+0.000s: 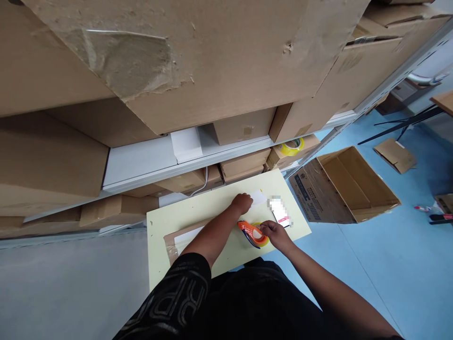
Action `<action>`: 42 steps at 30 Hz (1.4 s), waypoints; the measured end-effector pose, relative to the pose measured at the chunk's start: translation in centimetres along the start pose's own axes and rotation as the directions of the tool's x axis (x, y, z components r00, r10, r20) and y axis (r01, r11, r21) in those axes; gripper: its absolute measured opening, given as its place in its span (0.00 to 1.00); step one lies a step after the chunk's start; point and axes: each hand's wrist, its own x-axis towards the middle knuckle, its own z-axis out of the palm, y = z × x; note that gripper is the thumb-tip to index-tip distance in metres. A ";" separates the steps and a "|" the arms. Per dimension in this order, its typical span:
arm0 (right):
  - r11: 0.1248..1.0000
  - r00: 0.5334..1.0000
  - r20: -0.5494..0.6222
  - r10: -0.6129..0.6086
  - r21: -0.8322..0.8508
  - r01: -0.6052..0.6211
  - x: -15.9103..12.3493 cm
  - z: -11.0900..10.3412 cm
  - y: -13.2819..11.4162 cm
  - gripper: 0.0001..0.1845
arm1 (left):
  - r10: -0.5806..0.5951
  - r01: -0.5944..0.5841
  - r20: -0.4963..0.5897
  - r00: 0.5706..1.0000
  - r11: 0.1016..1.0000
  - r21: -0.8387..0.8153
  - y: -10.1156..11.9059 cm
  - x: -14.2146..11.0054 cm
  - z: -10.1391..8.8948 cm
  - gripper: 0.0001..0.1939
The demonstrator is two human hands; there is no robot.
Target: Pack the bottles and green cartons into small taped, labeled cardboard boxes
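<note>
On a pale yellow table [187, 215] lies a flat brown cardboard piece [177, 238] with a white sheet on it, partly under my left arm. My left hand [242, 203] is a closed fist pressed on the table beside a small white paper [259, 197]. My right hand [274, 233] grips an orange tape dispenser [252, 233] with a yellow tape roll, resting on the table. A blurred white card with a red mark [280, 211] lies just beyond my right hand.
Metal shelves [141, 163] stacked with large cardboard boxes [198, 61] rise behind the table. A yellow tape roll [291, 147] sits on a lower box. An open empty carton [348, 184] stands on the blue floor at right, with cardboard scraps [395, 155] farther right.
</note>
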 end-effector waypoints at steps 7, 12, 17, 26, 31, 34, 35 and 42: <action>0.965 0.980 -0.181 -0.083 -0.259 0.034 2.9 -2.4 -0.2 0.16 | 0.089 -0.087 -0.103 0.991 0.996 0.028 0.0 -0.5 -2.7 0.14; 0.867 0.920 -0.242 -0.307 -0.470 0.165 7.1 -3.0 -2.1 0.21 | 0.164 -0.161 -0.231 0.959 0.986 0.030 1.0 -0.6 -4.6 0.15; 0.843 0.916 -0.240 -0.321 -0.513 0.161 10.4 -2.6 -4.7 0.19 | 0.167 -0.179 -0.272 0.948 0.984 -0.020 2.3 -1.0 -5.3 0.15; 0.853 0.951 -0.257 -0.172 -0.521 0.014 10.6 -3.3 -4.8 0.10 | -0.361 0.243 -0.261 0.895 0.887 -0.392 2.2 0.7 -1.7 0.10; 0.845 0.960 -0.210 -0.183 -0.533 0.044 10.7 -3.0 -3.0 0.07 | -0.453 0.319 -0.151 0.879 0.793 -0.518 1.4 1.4 0.4 0.15; 0.840 0.965 -0.184 -0.186 -0.540 0.059 10.5 -2.7 -2.0 0.10 | -0.515 0.370 -0.098 0.851 0.722 -0.585 0.7 1.5 0.6 0.20; 0.834 0.965 -0.171 -0.197 -0.547 0.073 10.4 -2.6 -1.9 0.10 | -0.536 0.397 -0.061 0.842 0.692 -0.604 0.5 1.5 0.5 0.21; 0.769 0.934 -0.109 -0.341 -0.604 0.210 9.6 -0.7 -3.5 0.19 | -0.447 0.288 0.095 0.890 0.387 -0.876 1.4 1.3 -1.0 0.13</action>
